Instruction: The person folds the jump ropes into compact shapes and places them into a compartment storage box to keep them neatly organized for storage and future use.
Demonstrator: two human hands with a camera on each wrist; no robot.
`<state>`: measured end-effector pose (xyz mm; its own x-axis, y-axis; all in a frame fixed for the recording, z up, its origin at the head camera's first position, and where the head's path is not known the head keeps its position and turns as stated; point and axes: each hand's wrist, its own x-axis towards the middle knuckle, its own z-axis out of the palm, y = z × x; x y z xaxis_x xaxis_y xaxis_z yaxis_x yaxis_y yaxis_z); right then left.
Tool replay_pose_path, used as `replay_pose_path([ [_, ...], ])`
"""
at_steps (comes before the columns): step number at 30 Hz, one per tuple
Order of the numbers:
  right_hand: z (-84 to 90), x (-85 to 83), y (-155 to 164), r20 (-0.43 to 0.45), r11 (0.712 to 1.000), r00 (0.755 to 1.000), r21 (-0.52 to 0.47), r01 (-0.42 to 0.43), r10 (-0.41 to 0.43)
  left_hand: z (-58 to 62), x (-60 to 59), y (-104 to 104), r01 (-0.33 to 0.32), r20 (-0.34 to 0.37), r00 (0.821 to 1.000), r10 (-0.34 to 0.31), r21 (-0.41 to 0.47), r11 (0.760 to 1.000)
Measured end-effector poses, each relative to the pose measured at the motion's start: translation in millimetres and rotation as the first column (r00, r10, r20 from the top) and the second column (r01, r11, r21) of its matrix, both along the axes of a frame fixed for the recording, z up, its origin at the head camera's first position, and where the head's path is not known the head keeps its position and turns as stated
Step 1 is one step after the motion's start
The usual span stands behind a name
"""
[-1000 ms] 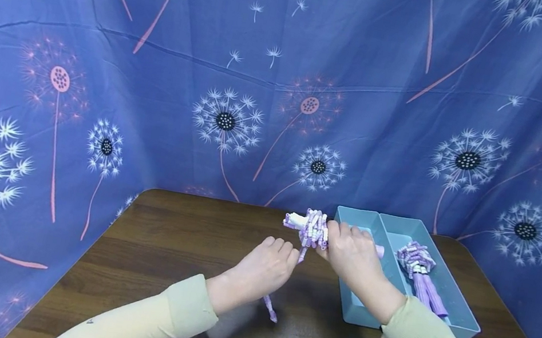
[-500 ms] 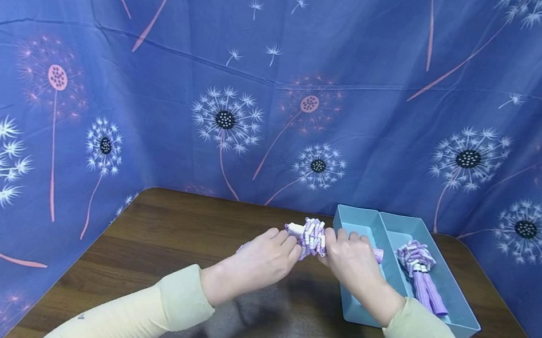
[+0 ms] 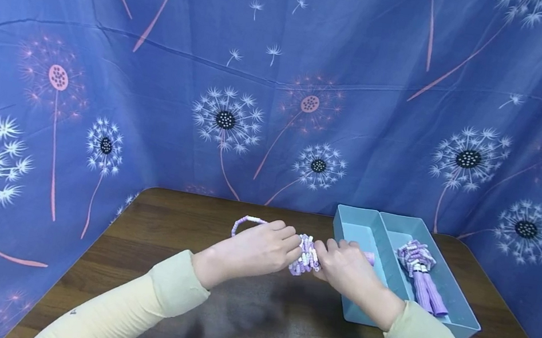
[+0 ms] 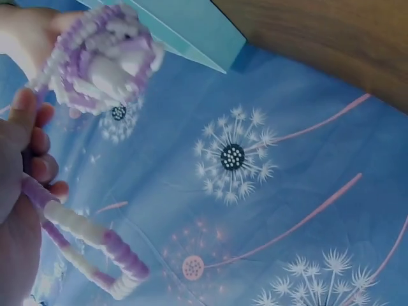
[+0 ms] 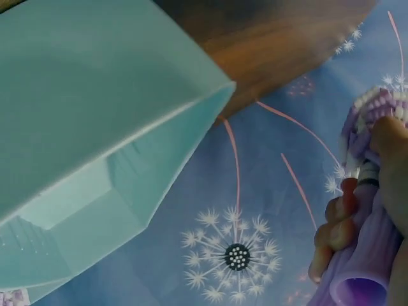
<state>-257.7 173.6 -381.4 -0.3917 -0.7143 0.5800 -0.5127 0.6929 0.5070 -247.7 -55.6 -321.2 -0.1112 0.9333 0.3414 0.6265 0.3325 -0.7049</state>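
Note:
A purple-and-white beaded jump rope [image 3: 306, 258] is bunched in a coil between the two hands, above the table. My right hand [image 3: 347, 269] grips its purple handles [image 5: 373, 245], just below the coil, as the right wrist view shows. My left hand [image 3: 259, 251] pinches a strand that runs to the coil [image 4: 108, 64]. From the left fist a loose beaded loop [image 4: 78, 224] hangs out; in the head view its arc [image 3: 249, 219] shows behind that hand. Part of the coil is hidden by the fingers.
At the right stands a light blue two-compartment box [image 3: 392, 261], partly under the right forearm. In its right compartment lies another bundled purple-and-white jump rope [image 3: 418, 266]. A brown wooden table [image 3: 178, 237] lies beneath, with a blue dandelion-print curtain [image 3: 163, 119] behind it.
The loose tail, hanging below the left hand earlier, now arcs up behind it. My left hand has shifted slightly left; the coil has lowered and its white-ended top is now covered.

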Motion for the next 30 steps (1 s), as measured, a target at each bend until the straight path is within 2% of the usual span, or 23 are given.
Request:
replay_pose_path([
  [6,2.2,5.6,-2,0.068,0.995,0.995,0.071,-0.075,0.07,4.5,-4.8,-4,0.077,0.026,0.997,-0.076,-0.039,0.996],
  [15,3.6,15.3,-7,0.116,0.978,0.979,0.106,-0.182,0.169,2.0,-18.8,-8,0.188,-0.013,0.982,-0.19,-0.104,0.977],
  [18,4.2,17.9,-9,0.11,0.969,0.971,0.107,-0.222,0.211,-1.9,-26.0,-8,0.228,-0.007,0.973,-0.23,-0.085,0.97],
  [24,7.6,21.3,-12,0.093,0.957,0.957,0.066,-0.282,0.276,-12.9,-39.5,-10,0.299,0.083,0.951,-0.299,0.011,0.954],
  [30,12.6,23.4,-17,0.063,0.934,0.935,0.055,-0.353,0.35,-19.3,-47.1,-9,0.308,0.141,0.937,-0.318,0.092,0.947],
])
